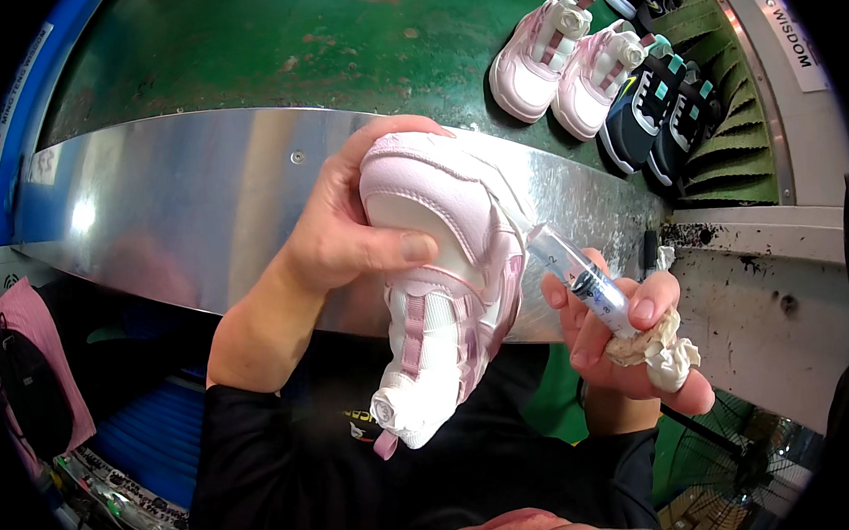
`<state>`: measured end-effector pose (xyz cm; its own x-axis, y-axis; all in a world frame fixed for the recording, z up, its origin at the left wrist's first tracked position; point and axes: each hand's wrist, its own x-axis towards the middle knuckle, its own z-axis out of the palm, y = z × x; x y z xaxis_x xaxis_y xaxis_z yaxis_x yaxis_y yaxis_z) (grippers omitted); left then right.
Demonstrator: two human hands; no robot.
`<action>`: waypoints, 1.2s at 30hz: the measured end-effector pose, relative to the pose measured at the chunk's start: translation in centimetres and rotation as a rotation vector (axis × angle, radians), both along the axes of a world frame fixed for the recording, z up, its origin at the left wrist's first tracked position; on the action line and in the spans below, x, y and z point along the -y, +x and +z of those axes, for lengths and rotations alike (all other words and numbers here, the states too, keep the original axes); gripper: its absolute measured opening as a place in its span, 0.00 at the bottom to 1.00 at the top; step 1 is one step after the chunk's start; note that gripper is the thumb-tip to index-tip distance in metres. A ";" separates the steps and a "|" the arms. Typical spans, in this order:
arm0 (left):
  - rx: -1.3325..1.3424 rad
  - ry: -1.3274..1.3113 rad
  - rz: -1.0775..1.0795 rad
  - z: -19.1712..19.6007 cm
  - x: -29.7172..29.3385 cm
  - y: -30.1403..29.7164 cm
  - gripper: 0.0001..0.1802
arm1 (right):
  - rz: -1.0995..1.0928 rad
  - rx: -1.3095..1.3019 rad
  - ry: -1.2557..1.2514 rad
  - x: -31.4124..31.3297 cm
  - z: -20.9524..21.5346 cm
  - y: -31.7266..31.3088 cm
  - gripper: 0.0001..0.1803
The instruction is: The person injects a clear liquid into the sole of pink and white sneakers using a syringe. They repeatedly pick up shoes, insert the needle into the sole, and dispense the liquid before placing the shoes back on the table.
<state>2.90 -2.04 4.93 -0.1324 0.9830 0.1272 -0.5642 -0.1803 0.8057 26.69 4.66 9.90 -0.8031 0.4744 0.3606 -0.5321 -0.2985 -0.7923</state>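
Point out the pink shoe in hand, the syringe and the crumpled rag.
pink shoe (444, 264): head view, on its pale side panel.
syringe (584, 281): head view, on its clear barrel.
crumpled rag (664, 353): head view, on its bunched cloth.

Centre frame: small shoe (445, 283), pale pink with white mesh panels and deeper pink straps. Lower right: clear syringe (584, 278), dark plunger tip; cream crumpled cloth (659, 349). Upper right: two pink-and-white shoes (567, 61); two black shoes with teal blocks (661, 109). Green belt (269, 52), rust-flecked. Silver metal guard (181, 201).
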 end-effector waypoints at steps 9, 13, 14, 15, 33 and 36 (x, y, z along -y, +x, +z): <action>0.117 0.046 -0.021 -1.1 -0.4 -0.5 0.40 | -0.093 0.031 -0.038 0.8 -1.6 1.9 0.43; 0.138 0.031 -0.021 -1.7 -0.7 -0.8 0.39 | -0.099 0.048 -0.075 1.0 -2.4 2.5 0.44; 0.141 0.023 -0.016 -1.8 -0.7 -0.9 0.39 | -0.097 0.050 -0.085 1.1 -2.5 2.5 0.44; 0.147 0.015 -0.010 -2.0 -0.7 -0.8 0.39 | -0.094 0.050 -0.091 1.0 -2.7 2.7 0.44; 0.254 -0.038 -0.072 -2.6 -1.3 -1.6 0.24 | -0.078 0.127 -0.095 2.8 -5.3 5.8 0.45; 0.256 -0.041 -0.044 -2.9 -1.3 -1.4 0.23 | -0.073 0.262 -0.109 3.3 -5.0 7.0 0.40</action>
<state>1.45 -0.70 1.98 -0.1118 0.9922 0.0552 -0.7574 -0.1211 0.6416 33.69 1.32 4.87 -0.8245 0.5588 0.0896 -0.3370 -0.3576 -0.8709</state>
